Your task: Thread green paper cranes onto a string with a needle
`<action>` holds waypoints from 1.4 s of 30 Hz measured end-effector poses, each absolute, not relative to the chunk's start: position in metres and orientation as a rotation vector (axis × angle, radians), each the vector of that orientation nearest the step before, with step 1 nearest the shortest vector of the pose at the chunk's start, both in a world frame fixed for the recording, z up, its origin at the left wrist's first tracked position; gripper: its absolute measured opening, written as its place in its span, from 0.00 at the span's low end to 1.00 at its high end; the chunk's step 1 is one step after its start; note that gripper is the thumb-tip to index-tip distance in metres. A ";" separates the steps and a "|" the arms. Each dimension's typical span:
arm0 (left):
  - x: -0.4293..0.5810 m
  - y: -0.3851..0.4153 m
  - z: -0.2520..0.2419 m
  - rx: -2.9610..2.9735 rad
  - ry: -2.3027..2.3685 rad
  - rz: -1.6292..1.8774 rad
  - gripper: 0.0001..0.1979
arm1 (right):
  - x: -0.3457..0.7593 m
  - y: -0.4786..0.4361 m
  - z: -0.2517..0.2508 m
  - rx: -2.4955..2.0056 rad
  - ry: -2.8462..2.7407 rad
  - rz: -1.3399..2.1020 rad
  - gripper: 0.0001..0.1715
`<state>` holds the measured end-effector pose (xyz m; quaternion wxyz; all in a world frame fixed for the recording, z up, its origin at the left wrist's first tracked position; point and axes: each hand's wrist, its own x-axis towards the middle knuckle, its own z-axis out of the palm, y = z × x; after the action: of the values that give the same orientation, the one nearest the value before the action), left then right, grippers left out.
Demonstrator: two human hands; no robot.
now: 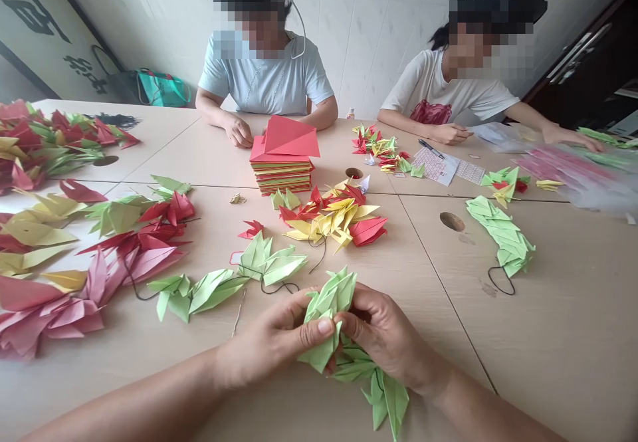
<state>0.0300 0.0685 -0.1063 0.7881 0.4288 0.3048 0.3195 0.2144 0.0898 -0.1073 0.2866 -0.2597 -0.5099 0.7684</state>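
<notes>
Between my two hands is a bunch of green folded-paper pieces [333,299], nested one over another. My left hand [279,335] pinches the bunch from the left, thumb on top. From the right, my right hand [386,335] grips it with thumb and fingers. More green folded pieces [379,382] on a dark cord hang below my right hand. Beyond my left hand, green folded pieces [272,262] lie along a dark cord. A finished-looking green folded strip [501,236] with a cord loop rests at the right.
A stack of red, yellow and green paper [282,169] stands before a person in light blue [269,76]. Red and yellow folded pieces [339,216] lie nearer. Pink, red and yellow strings [84,282] cover the left. Another person [448,96] handles plastic bags [583,169]. The table has round holes [452,221].
</notes>
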 end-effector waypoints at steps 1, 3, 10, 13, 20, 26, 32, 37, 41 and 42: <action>0.030 0.068 -0.106 0.874 0.673 0.685 0.13 | 0.214 0.090 -0.107 -0.685 -1.395 2.040 0.14; 0.031 0.068 -0.105 0.765 0.731 0.697 0.14 | 0.215 0.090 -0.109 -0.717 -1.479 1.922 0.14; 0.030 0.072 -0.103 0.551 0.742 0.747 0.07 | 0.221 0.094 -0.116 -0.932 -1.379 1.516 0.13; 0.030 0.073 -0.105 0.493 0.681 0.724 0.06 | 0.222 0.096 -0.116 -0.934 -1.438 1.623 0.25; 0.030 0.073 -0.109 0.376 0.587 0.656 0.09 | 0.219 0.097 -0.113 -0.905 -1.687 1.568 0.10; 0.027 0.076 -0.111 0.333 0.603 0.613 0.08 | 0.218 0.095 -0.114 -0.832 -1.662 1.670 0.10; 0.028 0.074 -0.107 0.362 0.629 0.579 0.08 | 0.219 0.094 -0.113 -0.790 -1.688 1.849 0.08; 0.030 0.073 -0.105 0.398 0.704 0.628 0.23 | 0.220 0.101 -0.110 -0.883 -1.691 1.757 0.16; 0.032 0.076 -0.103 0.393 0.780 0.659 0.22 | 0.224 0.108 -0.107 -0.964 -1.549 1.857 0.19; 0.032 0.077 -0.103 0.393 0.799 0.655 0.22 | 0.226 0.109 -0.107 -0.954 -1.483 1.893 0.19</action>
<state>0.0319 0.0767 -0.1033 0.8511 0.1864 0.3796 0.3111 0.2257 0.1088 -0.1075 0.2739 -0.3545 -0.5513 0.7038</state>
